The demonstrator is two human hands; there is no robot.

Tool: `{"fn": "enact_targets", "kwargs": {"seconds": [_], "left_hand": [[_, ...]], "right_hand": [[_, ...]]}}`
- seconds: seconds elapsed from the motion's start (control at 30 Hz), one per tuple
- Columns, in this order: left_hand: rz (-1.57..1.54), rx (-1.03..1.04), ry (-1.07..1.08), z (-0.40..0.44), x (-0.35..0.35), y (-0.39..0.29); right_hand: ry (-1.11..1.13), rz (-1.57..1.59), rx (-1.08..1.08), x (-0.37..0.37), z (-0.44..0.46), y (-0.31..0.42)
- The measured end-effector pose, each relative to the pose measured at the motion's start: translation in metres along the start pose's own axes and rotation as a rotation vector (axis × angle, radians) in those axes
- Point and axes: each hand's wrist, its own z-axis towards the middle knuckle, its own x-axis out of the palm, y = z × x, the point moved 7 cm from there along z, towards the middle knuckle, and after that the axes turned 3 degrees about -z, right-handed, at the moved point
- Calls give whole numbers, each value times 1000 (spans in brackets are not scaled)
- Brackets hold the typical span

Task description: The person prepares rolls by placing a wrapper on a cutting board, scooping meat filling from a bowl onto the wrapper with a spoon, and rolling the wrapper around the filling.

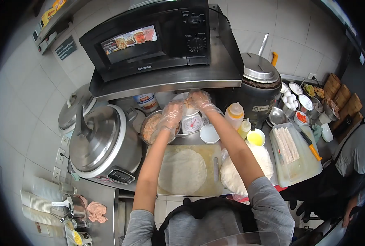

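Note:
Both my hands wear clear plastic gloves. My right hand [199, 101] is closed around some of the orange-pink filling, over a white dish [185, 107] on the kitchen scale [192, 124]. My left hand [173, 113] is between that scale and the metal bowl of filling [151, 126]; its fingers are too unclear to read. A spoon handle [181, 135] sticks out of the bowl. Below my forearms, a flattened round of dough [183, 172] lies on a cutting board [213, 186]. A larger mass of dough [234, 174] is under my right forearm.
A rice cooker [104, 139] stands at left, a black soup warmer [258, 92] at right. The shelf with the microwave [149, 39] overhangs my hands. Squeeze bottles [234, 114], a small white bowl [210, 134] and an orange-handled knife [311, 147] are at right. Another person [352, 158] stands far right.

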Motion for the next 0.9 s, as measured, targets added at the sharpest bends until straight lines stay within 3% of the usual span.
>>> {"fn": "enact_targets", "kwargs": {"seconds": [0.07, 0.27, 0.37, 0.57, 0.7, 0.77, 0.9], "left_hand": [[-53, 56, -42, 1, 9, 3], [-83, -124, 101, 0, 25, 21], [-64, -83, 96, -1, 27, 23], [-227, -58, -69, -13, -15, 4], [-245, -116, -55, -28, -34, 4], [-273, -27, -160, -36, -18, 27], [-332, -110, -59, -53, -34, 25]], "right_hand": [[19, -6, 10, -21, -12, 12], [30, -7, -43, -11, -7, 9], [41, -17, -25, -8, -2, 6], [44, -39, 110, -25, -2, 4], [87, -289, -259, 45, 56, -40], [119, -252, -376, 20, 39, -25], [114, -73, -479, -7, 31, -16]]}}
